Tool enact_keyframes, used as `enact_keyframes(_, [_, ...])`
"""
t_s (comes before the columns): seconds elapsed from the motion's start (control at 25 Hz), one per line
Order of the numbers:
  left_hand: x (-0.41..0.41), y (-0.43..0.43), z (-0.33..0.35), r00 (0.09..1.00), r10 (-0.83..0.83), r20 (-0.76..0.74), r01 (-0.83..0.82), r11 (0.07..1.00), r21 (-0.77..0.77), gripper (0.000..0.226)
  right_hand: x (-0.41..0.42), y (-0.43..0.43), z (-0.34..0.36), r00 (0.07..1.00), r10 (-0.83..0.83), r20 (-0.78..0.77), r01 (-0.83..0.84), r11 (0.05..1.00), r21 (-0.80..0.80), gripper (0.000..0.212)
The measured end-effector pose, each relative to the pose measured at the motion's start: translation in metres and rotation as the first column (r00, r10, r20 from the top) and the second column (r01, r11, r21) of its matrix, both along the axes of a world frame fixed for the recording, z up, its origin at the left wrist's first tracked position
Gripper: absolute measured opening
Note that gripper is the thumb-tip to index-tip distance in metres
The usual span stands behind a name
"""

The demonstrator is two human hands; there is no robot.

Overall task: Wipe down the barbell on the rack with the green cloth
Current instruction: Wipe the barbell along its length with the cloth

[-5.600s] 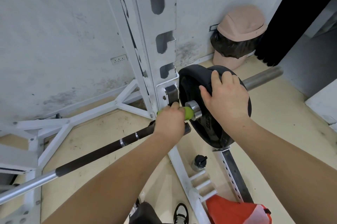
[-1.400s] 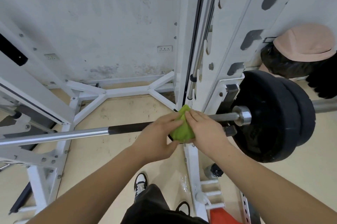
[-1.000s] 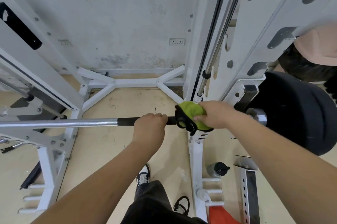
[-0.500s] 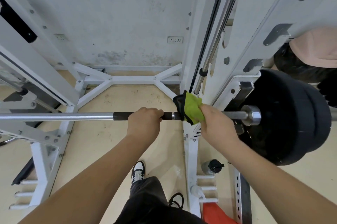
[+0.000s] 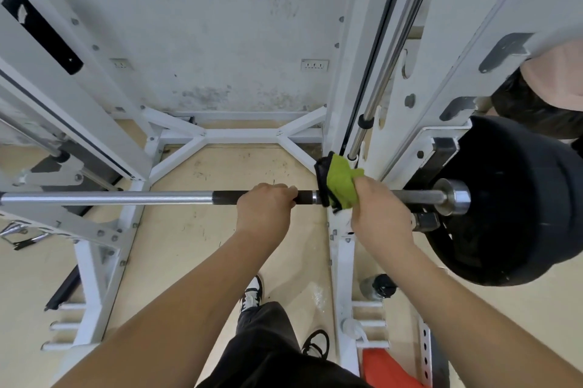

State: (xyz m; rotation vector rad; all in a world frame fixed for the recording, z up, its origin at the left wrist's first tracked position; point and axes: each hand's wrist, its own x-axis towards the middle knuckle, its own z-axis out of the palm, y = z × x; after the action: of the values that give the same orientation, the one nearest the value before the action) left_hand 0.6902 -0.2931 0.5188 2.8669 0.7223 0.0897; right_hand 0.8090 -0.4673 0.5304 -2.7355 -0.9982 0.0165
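The barbell (image 5: 107, 197) runs level across the white rack (image 5: 342, 249), chrome on the left, dark and knurled in the middle. My left hand (image 5: 264, 209) is wrapped around the dark part from above. Just to its right, my right hand (image 5: 375, 214) presses the green cloth (image 5: 341, 181), which has a black edge, around the bar beside the rack upright. Black weight plates (image 5: 517, 201) sit on the bar's right sleeve, behind a steel collar (image 5: 454, 196).
White rack uprights and a chrome guide rod (image 5: 383, 69) rise right behind the cloth. A dark-capped bottle (image 5: 378, 286) stands on the floor by the rack foot, with an orange object (image 5: 385, 370) below it. My shoes and dark trousers are underneath. A wall stands behind.
Since 5.6 s ago my hands left the plate end and the cloth passed from left hand to right. In the last second the cloth stayed near the upright, left hand gripping the bar.
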Motion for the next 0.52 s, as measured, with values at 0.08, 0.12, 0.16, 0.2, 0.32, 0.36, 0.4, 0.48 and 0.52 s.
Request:
enact_keyframes(0.08, [-0.001, 0.000, 0.000, 1.000, 0.003, -0.006, -0.003, 1.000, 0.000, 0.017, -0.023, -0.034, -0.007, 0.999, 0.039, 0.022, -0.041, 0.991, 0.125, 0.042])
enact_keyframes(0.12, [-0.002, 0.000, -0.001, 1.000, 0.006, -0.001, -0.006, 1.000, 0.010, 0.017, -0.036, -0.050, -0.010, 0.996, 0.031, -0.087, -0.018, 0.988, 0.152, 0.040])
enact_keyframes(0.16, [-0.003, -0.001, -0.003, 1.000, 0.007, 0.005, -0.007, 1.000, 0.023, 0.017, -0.049, -0.063, -0.015, 0.958, -0.062, -0.278, 0.118, 0.975, 0.190, 0.029])
enact_keyframes(0.2, [-0.003, -0.002, -0.004, 1.000, 0.003, 0.013, -0.004, 0.999, 0.035, 0.016, -0.057, -0.070, -0.020, 0.834, -0.228, -0.503, 0.372, 0.905, 0.207, 0.017])
enact_keyframes(0.32, [-0.004, -0.002, -0.006, 1.000, -0.002, 0.020, 0.001, 0.999, 0.052, 0.013, -0.041, -0.070, -0.039, 0.035, -0.311, -0.950, 0.952, 0.300, -0.063, 0.027])
enact_keyframes(0.36, [-0.003, -0.001, -0.005, 1.000, -0.001, 0.017, 0.000, 0.999, 0.050, 0.013, -0.033, -0.064, -0.043, -0.103, -0.164, -0.981, 0.979, 0.157, -0.129, 0.034])
enact_keyframes(0.4, [-0.003, 0.000, -0.005, 1.000, -0.003, 0.014, 0.002, 0.999, 0.045, 0.013, -0.024, -0.056, -0.048, -0.149, -0.048, -0.988, 0.985, 0.075, -0.153, 0.040])
enact_keyframes(0.48, [-0.002, -0.001, -0.004, 1.000, -0.002, 0.014, 0.002, 0.999, 0.036, 0.013, -0.010, -0.030, -0.052, -0.106, 0.076, -0.991, 0.994, 0.010, -0.106, 0.037])
enact_keyframes(0.52, [-0.002, -0.001, -0.004, 1.000, 0.002, 0.013, -0.003, 0.999, 0.036, 0.013, -0.006, -0.013, -0.050, -0.078, 0.115, -0.990, 0.997, 0.013, -0.077, 0.034])
